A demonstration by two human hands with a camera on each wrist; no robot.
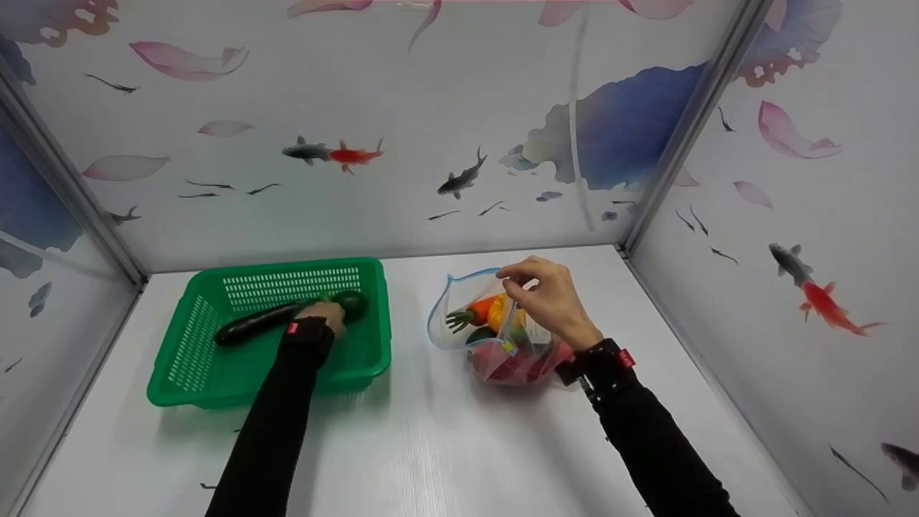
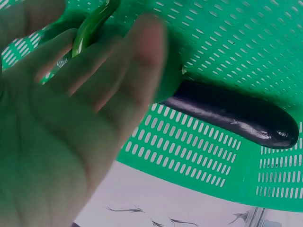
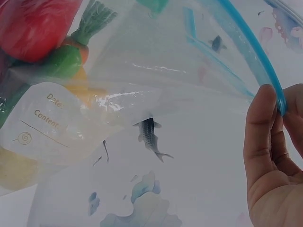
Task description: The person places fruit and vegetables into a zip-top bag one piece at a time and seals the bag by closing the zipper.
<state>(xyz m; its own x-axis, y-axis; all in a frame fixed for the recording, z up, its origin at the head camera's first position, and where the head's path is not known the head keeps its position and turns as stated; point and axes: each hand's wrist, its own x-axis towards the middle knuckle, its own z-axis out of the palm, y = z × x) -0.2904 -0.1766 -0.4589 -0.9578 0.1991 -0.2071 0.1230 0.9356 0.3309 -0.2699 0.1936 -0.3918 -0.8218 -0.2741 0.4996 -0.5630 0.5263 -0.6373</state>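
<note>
My left hand (image 1: 323, 314) reaches into the green basket (image 1: 269, 271), between an eggplant (image 1: 258, 323) and a dark green rounded vegetable (image 1: 352, 304). In the left wrist view its fingers are extended in front of this green vegetable (image 2: 171, 75), hiding part of it; a shiny curved green piece (image 2: 87, 33) shows beyond them. My right hand (image 1: 549, 301) pinches the blue-edged rim of a clear zip bag (image 3: 137, 80) between thumb and fingers. The bag's mouth stands open toward the left. Inside are a carrot (image 1: 482, 310), a yellow pepper (image 1: 497, 314) and red produce (image 3: 38, 28).
The basket and bag stand side by side on a white table (image 1: 423, 445), with a strip of tabletop between them. Printed panels with fish and petals (image 1: 402, 201) enclose the back and both sides. A white label (image 3: 42, 123) is on the bag.
</note>
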